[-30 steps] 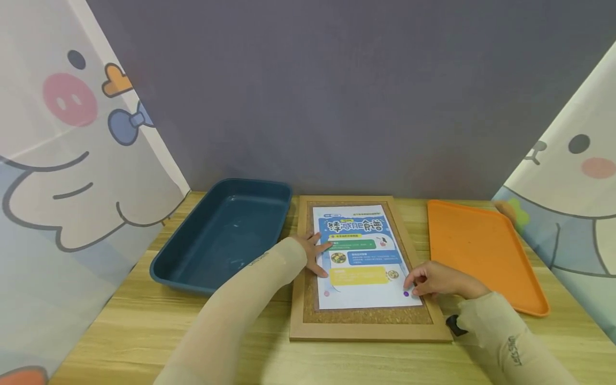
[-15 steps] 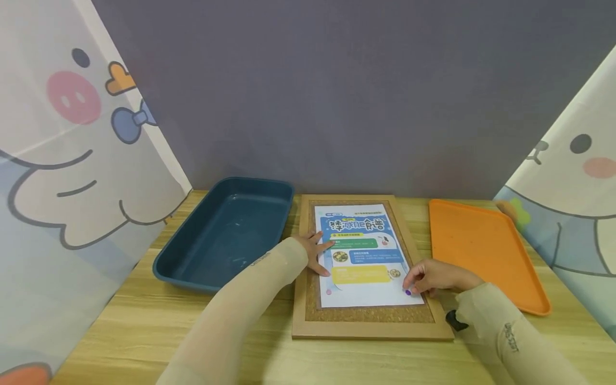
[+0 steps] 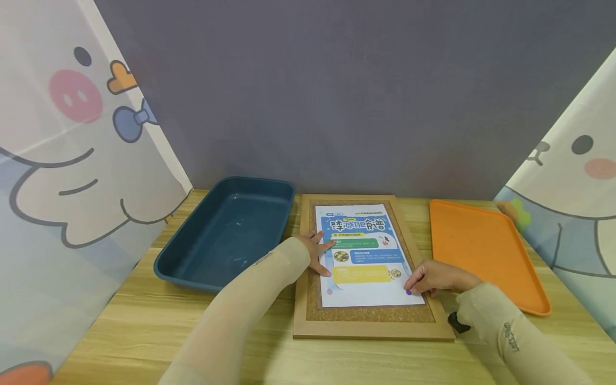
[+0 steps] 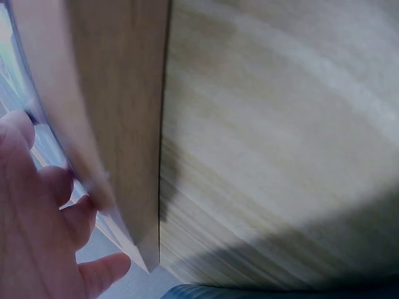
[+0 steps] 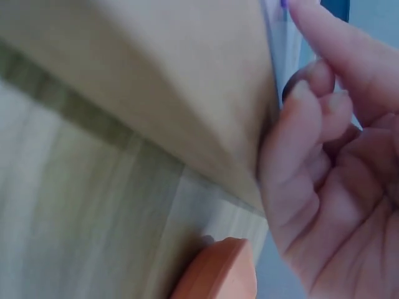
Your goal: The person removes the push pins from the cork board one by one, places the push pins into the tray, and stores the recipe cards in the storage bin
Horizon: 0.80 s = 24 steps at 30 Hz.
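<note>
A printed sheet [image 3: 366, 295] with a blue heading and coloured bands lies on a cork board [image 3: 370, 314] in a wooden frame. My left hand [image 3: 315, 254] rests with fingers spread across the sheet's left edge and the frame. At the sheet's lower right corner, the thumb and index finger of my right hand [image 3: 435, 276] pinch a small purple push pin [image 3: 408, 292]. Its head peeks out below the fingertips; whether its point is in the cork is hidden. In the right wrist view, the other fingers [image 5: 293, 149] curl beside the wooden frame [image 5: 206, 81].
Left of the board stands a deep dark blue tray [image 3: 192, 286], partly behind my left sleeve. A shallow orange tray [image 3: 486, 251] lies to the right. All rest on a wood-grain table [image 3: 356, 361], with a grey panel [image 3: 337, 96] behind. A black object [image 3: 458, 323] sits at my right wrist.
My right thumb and index finger have closed in on the purple push pin, which showed more freely below them a second ago. My left hand stays in place. The head view shifts slightly.
</note>
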Each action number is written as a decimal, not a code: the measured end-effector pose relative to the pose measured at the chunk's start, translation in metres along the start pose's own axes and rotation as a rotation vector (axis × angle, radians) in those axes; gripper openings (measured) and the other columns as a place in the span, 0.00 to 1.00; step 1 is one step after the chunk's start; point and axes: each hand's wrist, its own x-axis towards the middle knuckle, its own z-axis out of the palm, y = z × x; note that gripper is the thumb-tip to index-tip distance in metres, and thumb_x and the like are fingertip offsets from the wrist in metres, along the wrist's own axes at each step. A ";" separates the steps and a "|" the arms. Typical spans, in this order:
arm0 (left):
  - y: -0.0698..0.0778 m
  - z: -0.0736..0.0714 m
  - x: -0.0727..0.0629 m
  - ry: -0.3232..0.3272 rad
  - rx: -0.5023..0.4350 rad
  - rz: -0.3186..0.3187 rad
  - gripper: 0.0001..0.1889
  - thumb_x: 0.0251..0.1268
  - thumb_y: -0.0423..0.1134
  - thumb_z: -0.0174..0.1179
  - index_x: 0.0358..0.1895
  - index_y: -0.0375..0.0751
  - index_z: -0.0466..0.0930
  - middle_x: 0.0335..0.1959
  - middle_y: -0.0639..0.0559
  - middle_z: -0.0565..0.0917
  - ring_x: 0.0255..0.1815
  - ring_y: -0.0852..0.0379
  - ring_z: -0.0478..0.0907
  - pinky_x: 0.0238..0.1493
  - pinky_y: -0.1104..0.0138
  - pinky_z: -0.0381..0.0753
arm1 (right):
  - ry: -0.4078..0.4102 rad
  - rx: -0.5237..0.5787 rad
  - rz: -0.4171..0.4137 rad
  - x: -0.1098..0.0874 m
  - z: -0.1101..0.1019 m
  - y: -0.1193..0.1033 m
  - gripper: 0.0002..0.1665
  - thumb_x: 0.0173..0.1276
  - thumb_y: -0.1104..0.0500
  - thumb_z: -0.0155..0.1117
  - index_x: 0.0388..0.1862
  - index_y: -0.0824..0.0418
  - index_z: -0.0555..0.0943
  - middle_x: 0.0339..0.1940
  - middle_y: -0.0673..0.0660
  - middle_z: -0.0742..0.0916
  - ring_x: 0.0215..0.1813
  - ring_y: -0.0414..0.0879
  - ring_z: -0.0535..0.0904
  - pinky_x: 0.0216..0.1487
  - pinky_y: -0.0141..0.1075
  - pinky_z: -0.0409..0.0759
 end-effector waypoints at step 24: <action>0.001 0.001 0.003 -0.005 0.010 -0.009 0.49 0.55 0.74 0.51 0.77 0.65 0.41 0.79 0.53 0.42 0.77 0.52 0.41 0.68 0.56 0.60 | 0.045 -0.099 -0.101 0.002 0.009 0.002 0.04 0.57 0.73 0.66 0.28 0.67 0.85 0.18 0.45 0.77 0.17 0.36 0.66 0.18 0.26 0.65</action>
